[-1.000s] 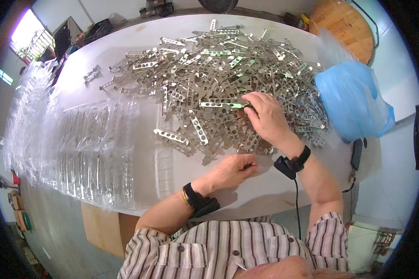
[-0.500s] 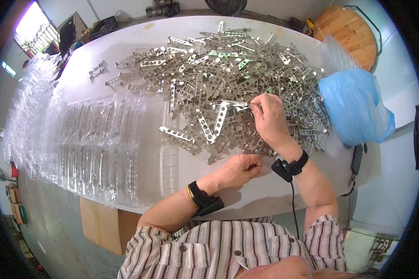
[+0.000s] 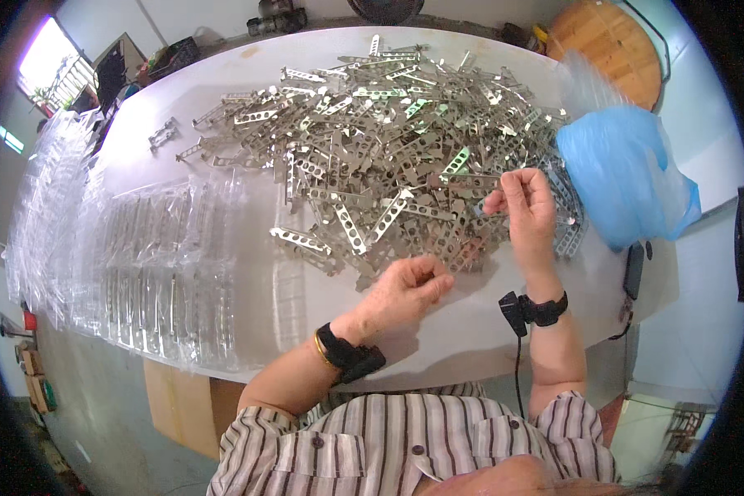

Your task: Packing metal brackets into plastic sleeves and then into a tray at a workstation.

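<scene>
A broad heap of flat metal strips (image 3: 364,132) with rows of round holes lies across the table's middle. Over its right side, my right hand (image 3: 527,211) pinches the end of one perforated metal strip (image 3: 469,174), seen nearly edge-on and pointing left. My left hand (image 3: 401,289) hovers at the heap's near edge, fingers curled and thumb against them; whatever they may hold is hidden. Just beyond it, two bright strips form a V, one of them a perforated strip (image 3: 349,227). Another loose strip (image 3: 301,240) lies to their left.
Clear plastic sleeves (image 3: 169,302) with strips inside lie in rows at left, beside a taller stack of clear plastic (image 3: 50,215). A blue plastic bag (image 3: 624,178) sits at the right edge. A cardboard box (image 3: 178,405) stands below the table's front edge. A cable (image 3: 518,372) hangs from my right wristband.
My right hand has moved right and now lifts a strip clear of the heap. My left hand has shifted slightly left and forward, toward the heap. The view has shifted a little.
</scene>
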The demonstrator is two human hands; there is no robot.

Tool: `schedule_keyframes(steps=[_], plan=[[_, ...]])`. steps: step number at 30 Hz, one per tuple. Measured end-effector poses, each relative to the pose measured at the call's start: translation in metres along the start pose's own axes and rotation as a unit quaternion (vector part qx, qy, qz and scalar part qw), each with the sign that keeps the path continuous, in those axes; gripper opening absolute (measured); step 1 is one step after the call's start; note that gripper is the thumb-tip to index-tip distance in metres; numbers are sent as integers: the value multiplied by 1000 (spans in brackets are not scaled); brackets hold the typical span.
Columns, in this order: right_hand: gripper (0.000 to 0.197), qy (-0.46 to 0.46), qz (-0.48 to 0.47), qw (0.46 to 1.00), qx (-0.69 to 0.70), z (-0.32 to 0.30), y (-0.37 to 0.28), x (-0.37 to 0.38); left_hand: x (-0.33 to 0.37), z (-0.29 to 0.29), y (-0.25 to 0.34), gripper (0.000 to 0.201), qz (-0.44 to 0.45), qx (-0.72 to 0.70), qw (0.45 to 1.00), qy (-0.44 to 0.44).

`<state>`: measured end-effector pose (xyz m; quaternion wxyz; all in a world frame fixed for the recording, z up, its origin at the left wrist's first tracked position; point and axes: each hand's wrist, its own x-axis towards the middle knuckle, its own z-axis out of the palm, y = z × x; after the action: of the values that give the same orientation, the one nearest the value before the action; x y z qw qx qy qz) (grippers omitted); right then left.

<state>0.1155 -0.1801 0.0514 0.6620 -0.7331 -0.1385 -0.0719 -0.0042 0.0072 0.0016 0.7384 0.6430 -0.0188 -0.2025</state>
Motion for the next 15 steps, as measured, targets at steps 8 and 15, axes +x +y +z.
schedule_keyframes(steps=[8,15], plan=[[17,-124,110,986,19,-20,0,-20,3,-9,26,24,29,-136,979,147],[12,-206,197,952,109,-16,12,-33,3,-13,6,14,-10,-76,996,48]])
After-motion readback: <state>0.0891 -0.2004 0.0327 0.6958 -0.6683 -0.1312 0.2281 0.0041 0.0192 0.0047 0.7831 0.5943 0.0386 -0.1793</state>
